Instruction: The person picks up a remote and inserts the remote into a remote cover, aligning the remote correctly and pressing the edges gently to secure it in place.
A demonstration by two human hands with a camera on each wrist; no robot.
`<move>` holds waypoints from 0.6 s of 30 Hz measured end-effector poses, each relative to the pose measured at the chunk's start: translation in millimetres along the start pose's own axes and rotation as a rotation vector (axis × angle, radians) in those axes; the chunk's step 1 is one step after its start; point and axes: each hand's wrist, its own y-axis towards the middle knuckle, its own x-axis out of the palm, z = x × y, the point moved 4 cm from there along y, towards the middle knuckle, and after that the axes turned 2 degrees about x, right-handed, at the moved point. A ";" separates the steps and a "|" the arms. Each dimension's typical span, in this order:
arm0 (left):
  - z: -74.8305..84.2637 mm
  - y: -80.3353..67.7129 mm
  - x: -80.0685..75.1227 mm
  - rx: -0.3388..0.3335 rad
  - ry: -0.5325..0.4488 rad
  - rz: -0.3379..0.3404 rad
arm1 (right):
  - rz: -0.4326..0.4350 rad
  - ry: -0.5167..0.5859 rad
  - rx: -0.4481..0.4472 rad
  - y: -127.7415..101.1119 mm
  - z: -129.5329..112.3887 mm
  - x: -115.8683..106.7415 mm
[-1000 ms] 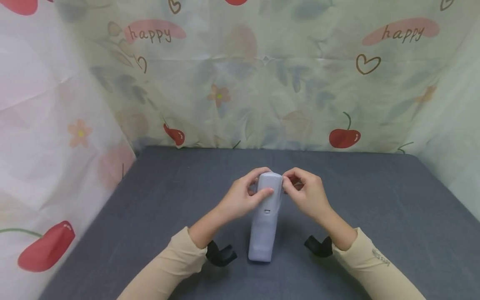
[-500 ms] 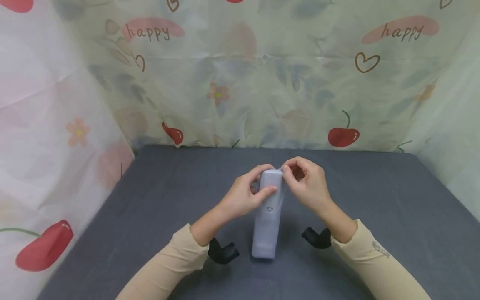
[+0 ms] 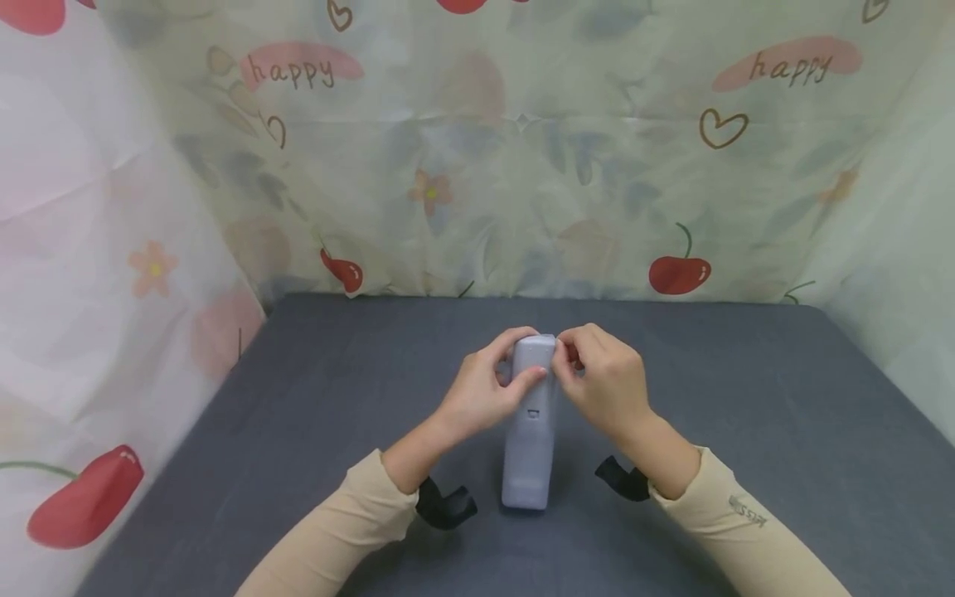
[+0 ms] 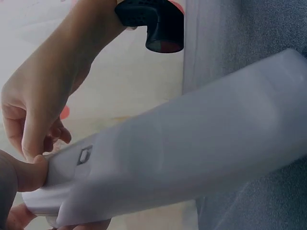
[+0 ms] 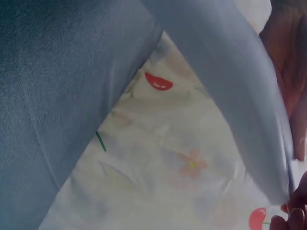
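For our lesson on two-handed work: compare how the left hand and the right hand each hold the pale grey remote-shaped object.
The left hand wraps the remote-shaped object's upper part, thumb laid across its face; the right hand only pinches at the top right corner with its fingertips. The left hand's fingers curl behind the top; the right hand's bunch beside it. Both work the raised far end, while the near end rests on the grey table.

A dark grey cloth-covered table (image 3: 313, 414) reaches back to the far printed curtain; the pale grey remote (image 3: 528, 448) stands at its middle, near end resting on the cloth
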 end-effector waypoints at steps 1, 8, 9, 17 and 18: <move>0.3 0.1 0.2 0.002 0.002 0.006 | 0.005 -0.011 0.000 -0.1 -1.3 -0.4; 2.0 2.6 0.3 0.016 -0.049 0.055 | 0.040 -0.033 0.029 -0.7 -5.1 -1.0; 2.2 2.8 -0.3 0.014 -0.069 0.059 | 0.035 -0.022 0.040 -0.9 -4.6 -0.8; -3.5 5.1 -5.8 -0.020 -0.170 0.065 | -0.201 0.375 0.403 -9.8 12.1 4.8; -4.4 5.4 -6.2 -0.023 -0.174 0.064 | -0.252 0.440 0.472 -12.2 14.2 6.7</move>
